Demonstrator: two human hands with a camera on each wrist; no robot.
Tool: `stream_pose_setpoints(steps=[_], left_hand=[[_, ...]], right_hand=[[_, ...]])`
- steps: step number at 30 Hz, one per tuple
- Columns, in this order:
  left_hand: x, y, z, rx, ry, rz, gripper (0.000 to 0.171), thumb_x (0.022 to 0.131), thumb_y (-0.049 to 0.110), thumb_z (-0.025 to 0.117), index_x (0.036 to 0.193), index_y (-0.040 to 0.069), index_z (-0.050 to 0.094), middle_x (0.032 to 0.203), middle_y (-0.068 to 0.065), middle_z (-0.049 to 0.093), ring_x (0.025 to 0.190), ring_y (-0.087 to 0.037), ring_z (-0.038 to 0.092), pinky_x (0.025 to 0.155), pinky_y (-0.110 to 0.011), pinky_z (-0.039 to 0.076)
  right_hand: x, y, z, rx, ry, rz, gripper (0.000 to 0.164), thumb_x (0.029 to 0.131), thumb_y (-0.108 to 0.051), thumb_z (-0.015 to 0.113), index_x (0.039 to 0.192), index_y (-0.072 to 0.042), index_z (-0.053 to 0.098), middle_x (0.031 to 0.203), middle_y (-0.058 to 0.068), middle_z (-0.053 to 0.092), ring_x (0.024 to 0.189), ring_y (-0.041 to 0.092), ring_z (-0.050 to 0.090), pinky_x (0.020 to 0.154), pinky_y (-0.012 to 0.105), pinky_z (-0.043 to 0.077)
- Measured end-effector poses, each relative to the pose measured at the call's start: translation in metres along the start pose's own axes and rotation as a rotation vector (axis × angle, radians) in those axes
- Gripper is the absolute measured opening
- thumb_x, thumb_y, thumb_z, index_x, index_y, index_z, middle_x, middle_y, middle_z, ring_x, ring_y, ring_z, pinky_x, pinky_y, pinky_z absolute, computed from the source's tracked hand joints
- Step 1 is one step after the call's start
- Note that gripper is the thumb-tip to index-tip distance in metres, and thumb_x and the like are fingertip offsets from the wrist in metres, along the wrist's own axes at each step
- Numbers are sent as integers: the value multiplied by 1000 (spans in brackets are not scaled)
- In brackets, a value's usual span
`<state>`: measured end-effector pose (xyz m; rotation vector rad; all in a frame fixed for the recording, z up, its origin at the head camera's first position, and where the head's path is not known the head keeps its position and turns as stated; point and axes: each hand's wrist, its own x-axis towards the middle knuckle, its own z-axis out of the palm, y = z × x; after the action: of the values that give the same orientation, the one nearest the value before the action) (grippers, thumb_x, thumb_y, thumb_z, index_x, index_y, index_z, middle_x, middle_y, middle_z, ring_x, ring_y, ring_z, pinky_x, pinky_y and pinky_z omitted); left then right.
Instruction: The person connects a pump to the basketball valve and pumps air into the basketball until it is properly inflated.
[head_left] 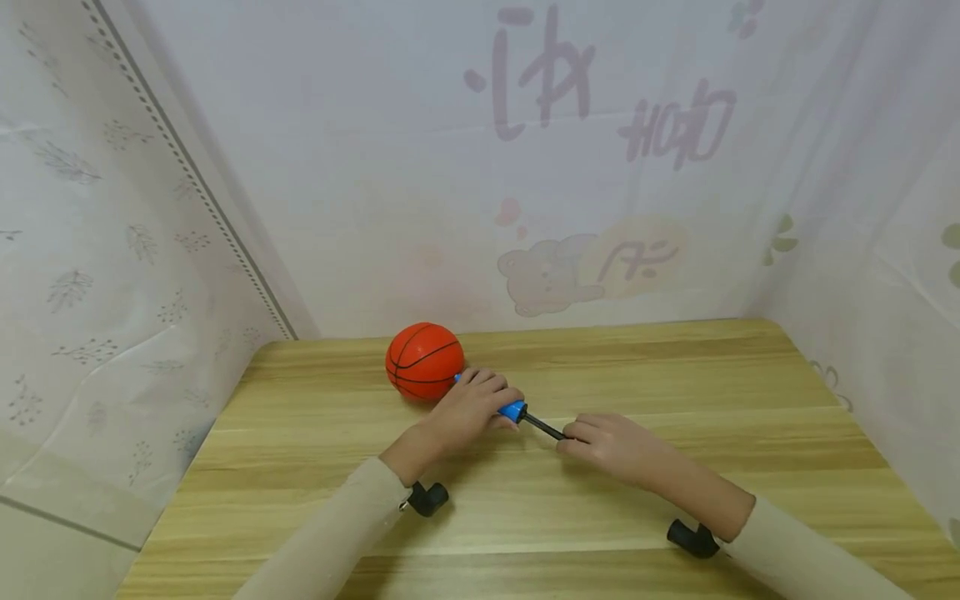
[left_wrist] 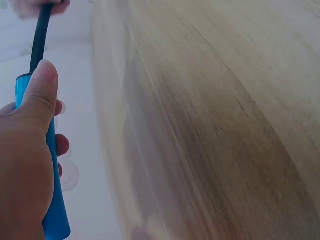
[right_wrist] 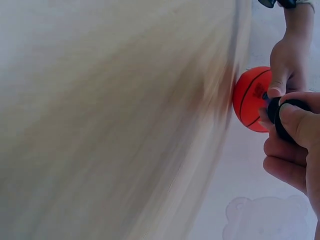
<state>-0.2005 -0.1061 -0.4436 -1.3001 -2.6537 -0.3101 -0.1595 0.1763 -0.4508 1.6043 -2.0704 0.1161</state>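
Observation:
An orange-red toy basketball (head_left: 424,358) with black lines rests near the table's back edge. Just right of it, my left hand (head_left: 472,408) wraps round the blue barrel of a hand air pump (head_left: 513,410). The barrel's far end points at the ball, and my fingers hide much of it. In the left wrist view the thumb lies along the blue barrel (left_wrist: 59,210). A black rod (head_left: 543,427) stretches out of the barrel toward my right hand (head_left: 615,446). That hand grips the pump's round black handle (right_wrist: 283,131) between thumb and fingers.
The wood-grain table (head_left: 750,392) reaches back to a pale printed curtain (head_left: 390,167), with more curtain at both sides. A black bracket (head_left: 430,499) sits at the left wrist and another black bracket (head_left: 692,539) at the right.

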Motion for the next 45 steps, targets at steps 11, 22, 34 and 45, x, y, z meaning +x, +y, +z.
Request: stream_pose_setpoints(steps=[11, 22, 34, 45], left_hand=[[-1, -6, 1, 13, 11, -4, 35, 93, 41, 70, 121, 20, 66, 102, 4, 62, 105, -20, 50, 98, -41, 38], [2, 4, 5, 52, 1, -36, 37, 95, 42, 68, 125, 20, 65, 108, 2, 64, 110, -22, 50, 103, -46, 37], [0, 8, 5, 55, 38, -39, 38, 93, 41, 69, 124, 19, 65, 108, 1, 64, 111, -22, 50, 102, -47, 38], [-1, 7, 2, 49, 14, -19, 37, 94, 44, 65, 122, 20, 66, 105, 4, 63, 110, -21, 51, 102, -44, 38]], right_hand=[[-25, -10, -19, 27, 69, 4, 51, 113, -13, 22, 102, -9, 71, 97, 3, 66, 80, 13, 62, 69, 20, 54], [-18, 0, -11, 38, 103, 1, 46, 114, -17, 27, 102, -10, 71, 97, 1, 68, 81, 12, 63, 71, 21, 54], [14, 14, 15, 37, 84, -7, 40, 112, -15, 31, 105, -8, 70, 99, 2, 68, 82, 13, 62, 72, 21, 53], [29, 15, 25, 19, 66, 6, 43, 112, -12, 30, 107, -8, 72, 100, 4, 70, 85, 14, 65, 75, 22, 55]])
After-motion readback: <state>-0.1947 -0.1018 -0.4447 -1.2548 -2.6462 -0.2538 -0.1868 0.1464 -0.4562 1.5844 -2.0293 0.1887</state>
